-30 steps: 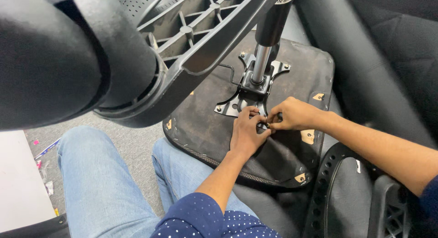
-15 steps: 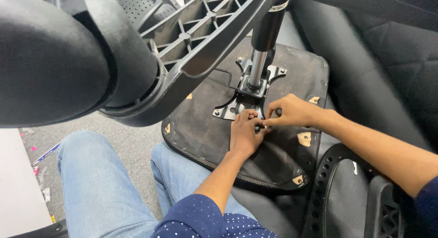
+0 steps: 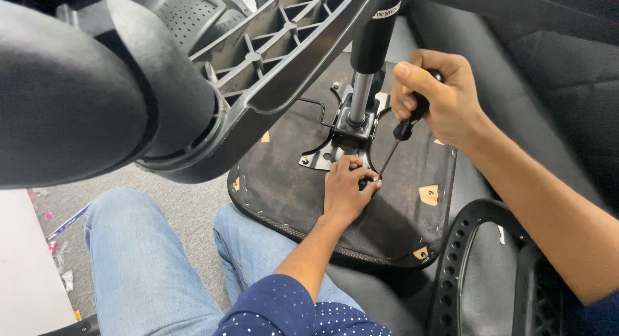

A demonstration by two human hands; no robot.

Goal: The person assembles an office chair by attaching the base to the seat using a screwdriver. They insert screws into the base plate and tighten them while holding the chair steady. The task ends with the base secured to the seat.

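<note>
Now, change: a second ago both hands met low at the bracket with no tool showing; the right hand (image 3: 438,94) has since risen and grips a screwdriver (image 3: 403,133), so the work has gone from finger handling to tool driving.
Right grip: closed in a full fist round the black handle, thumb on top, shaft slanting down and left.
Tip: meets a small screw (image 3: 369,179), touching the left fingertips.
Left hand (image 3: 345,191): fingers curled almost closed, pinching at the screw and resting on the seat underside (image 3: 290,181).
Screw's place: just near of the metal bracket (image 3: 335,149), right of centre on the seat.
Column: the gas cylinder (image 3: 369,65) stands up from the bracket, far of both hands.
Base: the black chair base (image 3: 258,72) looms upper left.
Near: jeans-clad knees (image 3: 142,265) below the seat.
</note>
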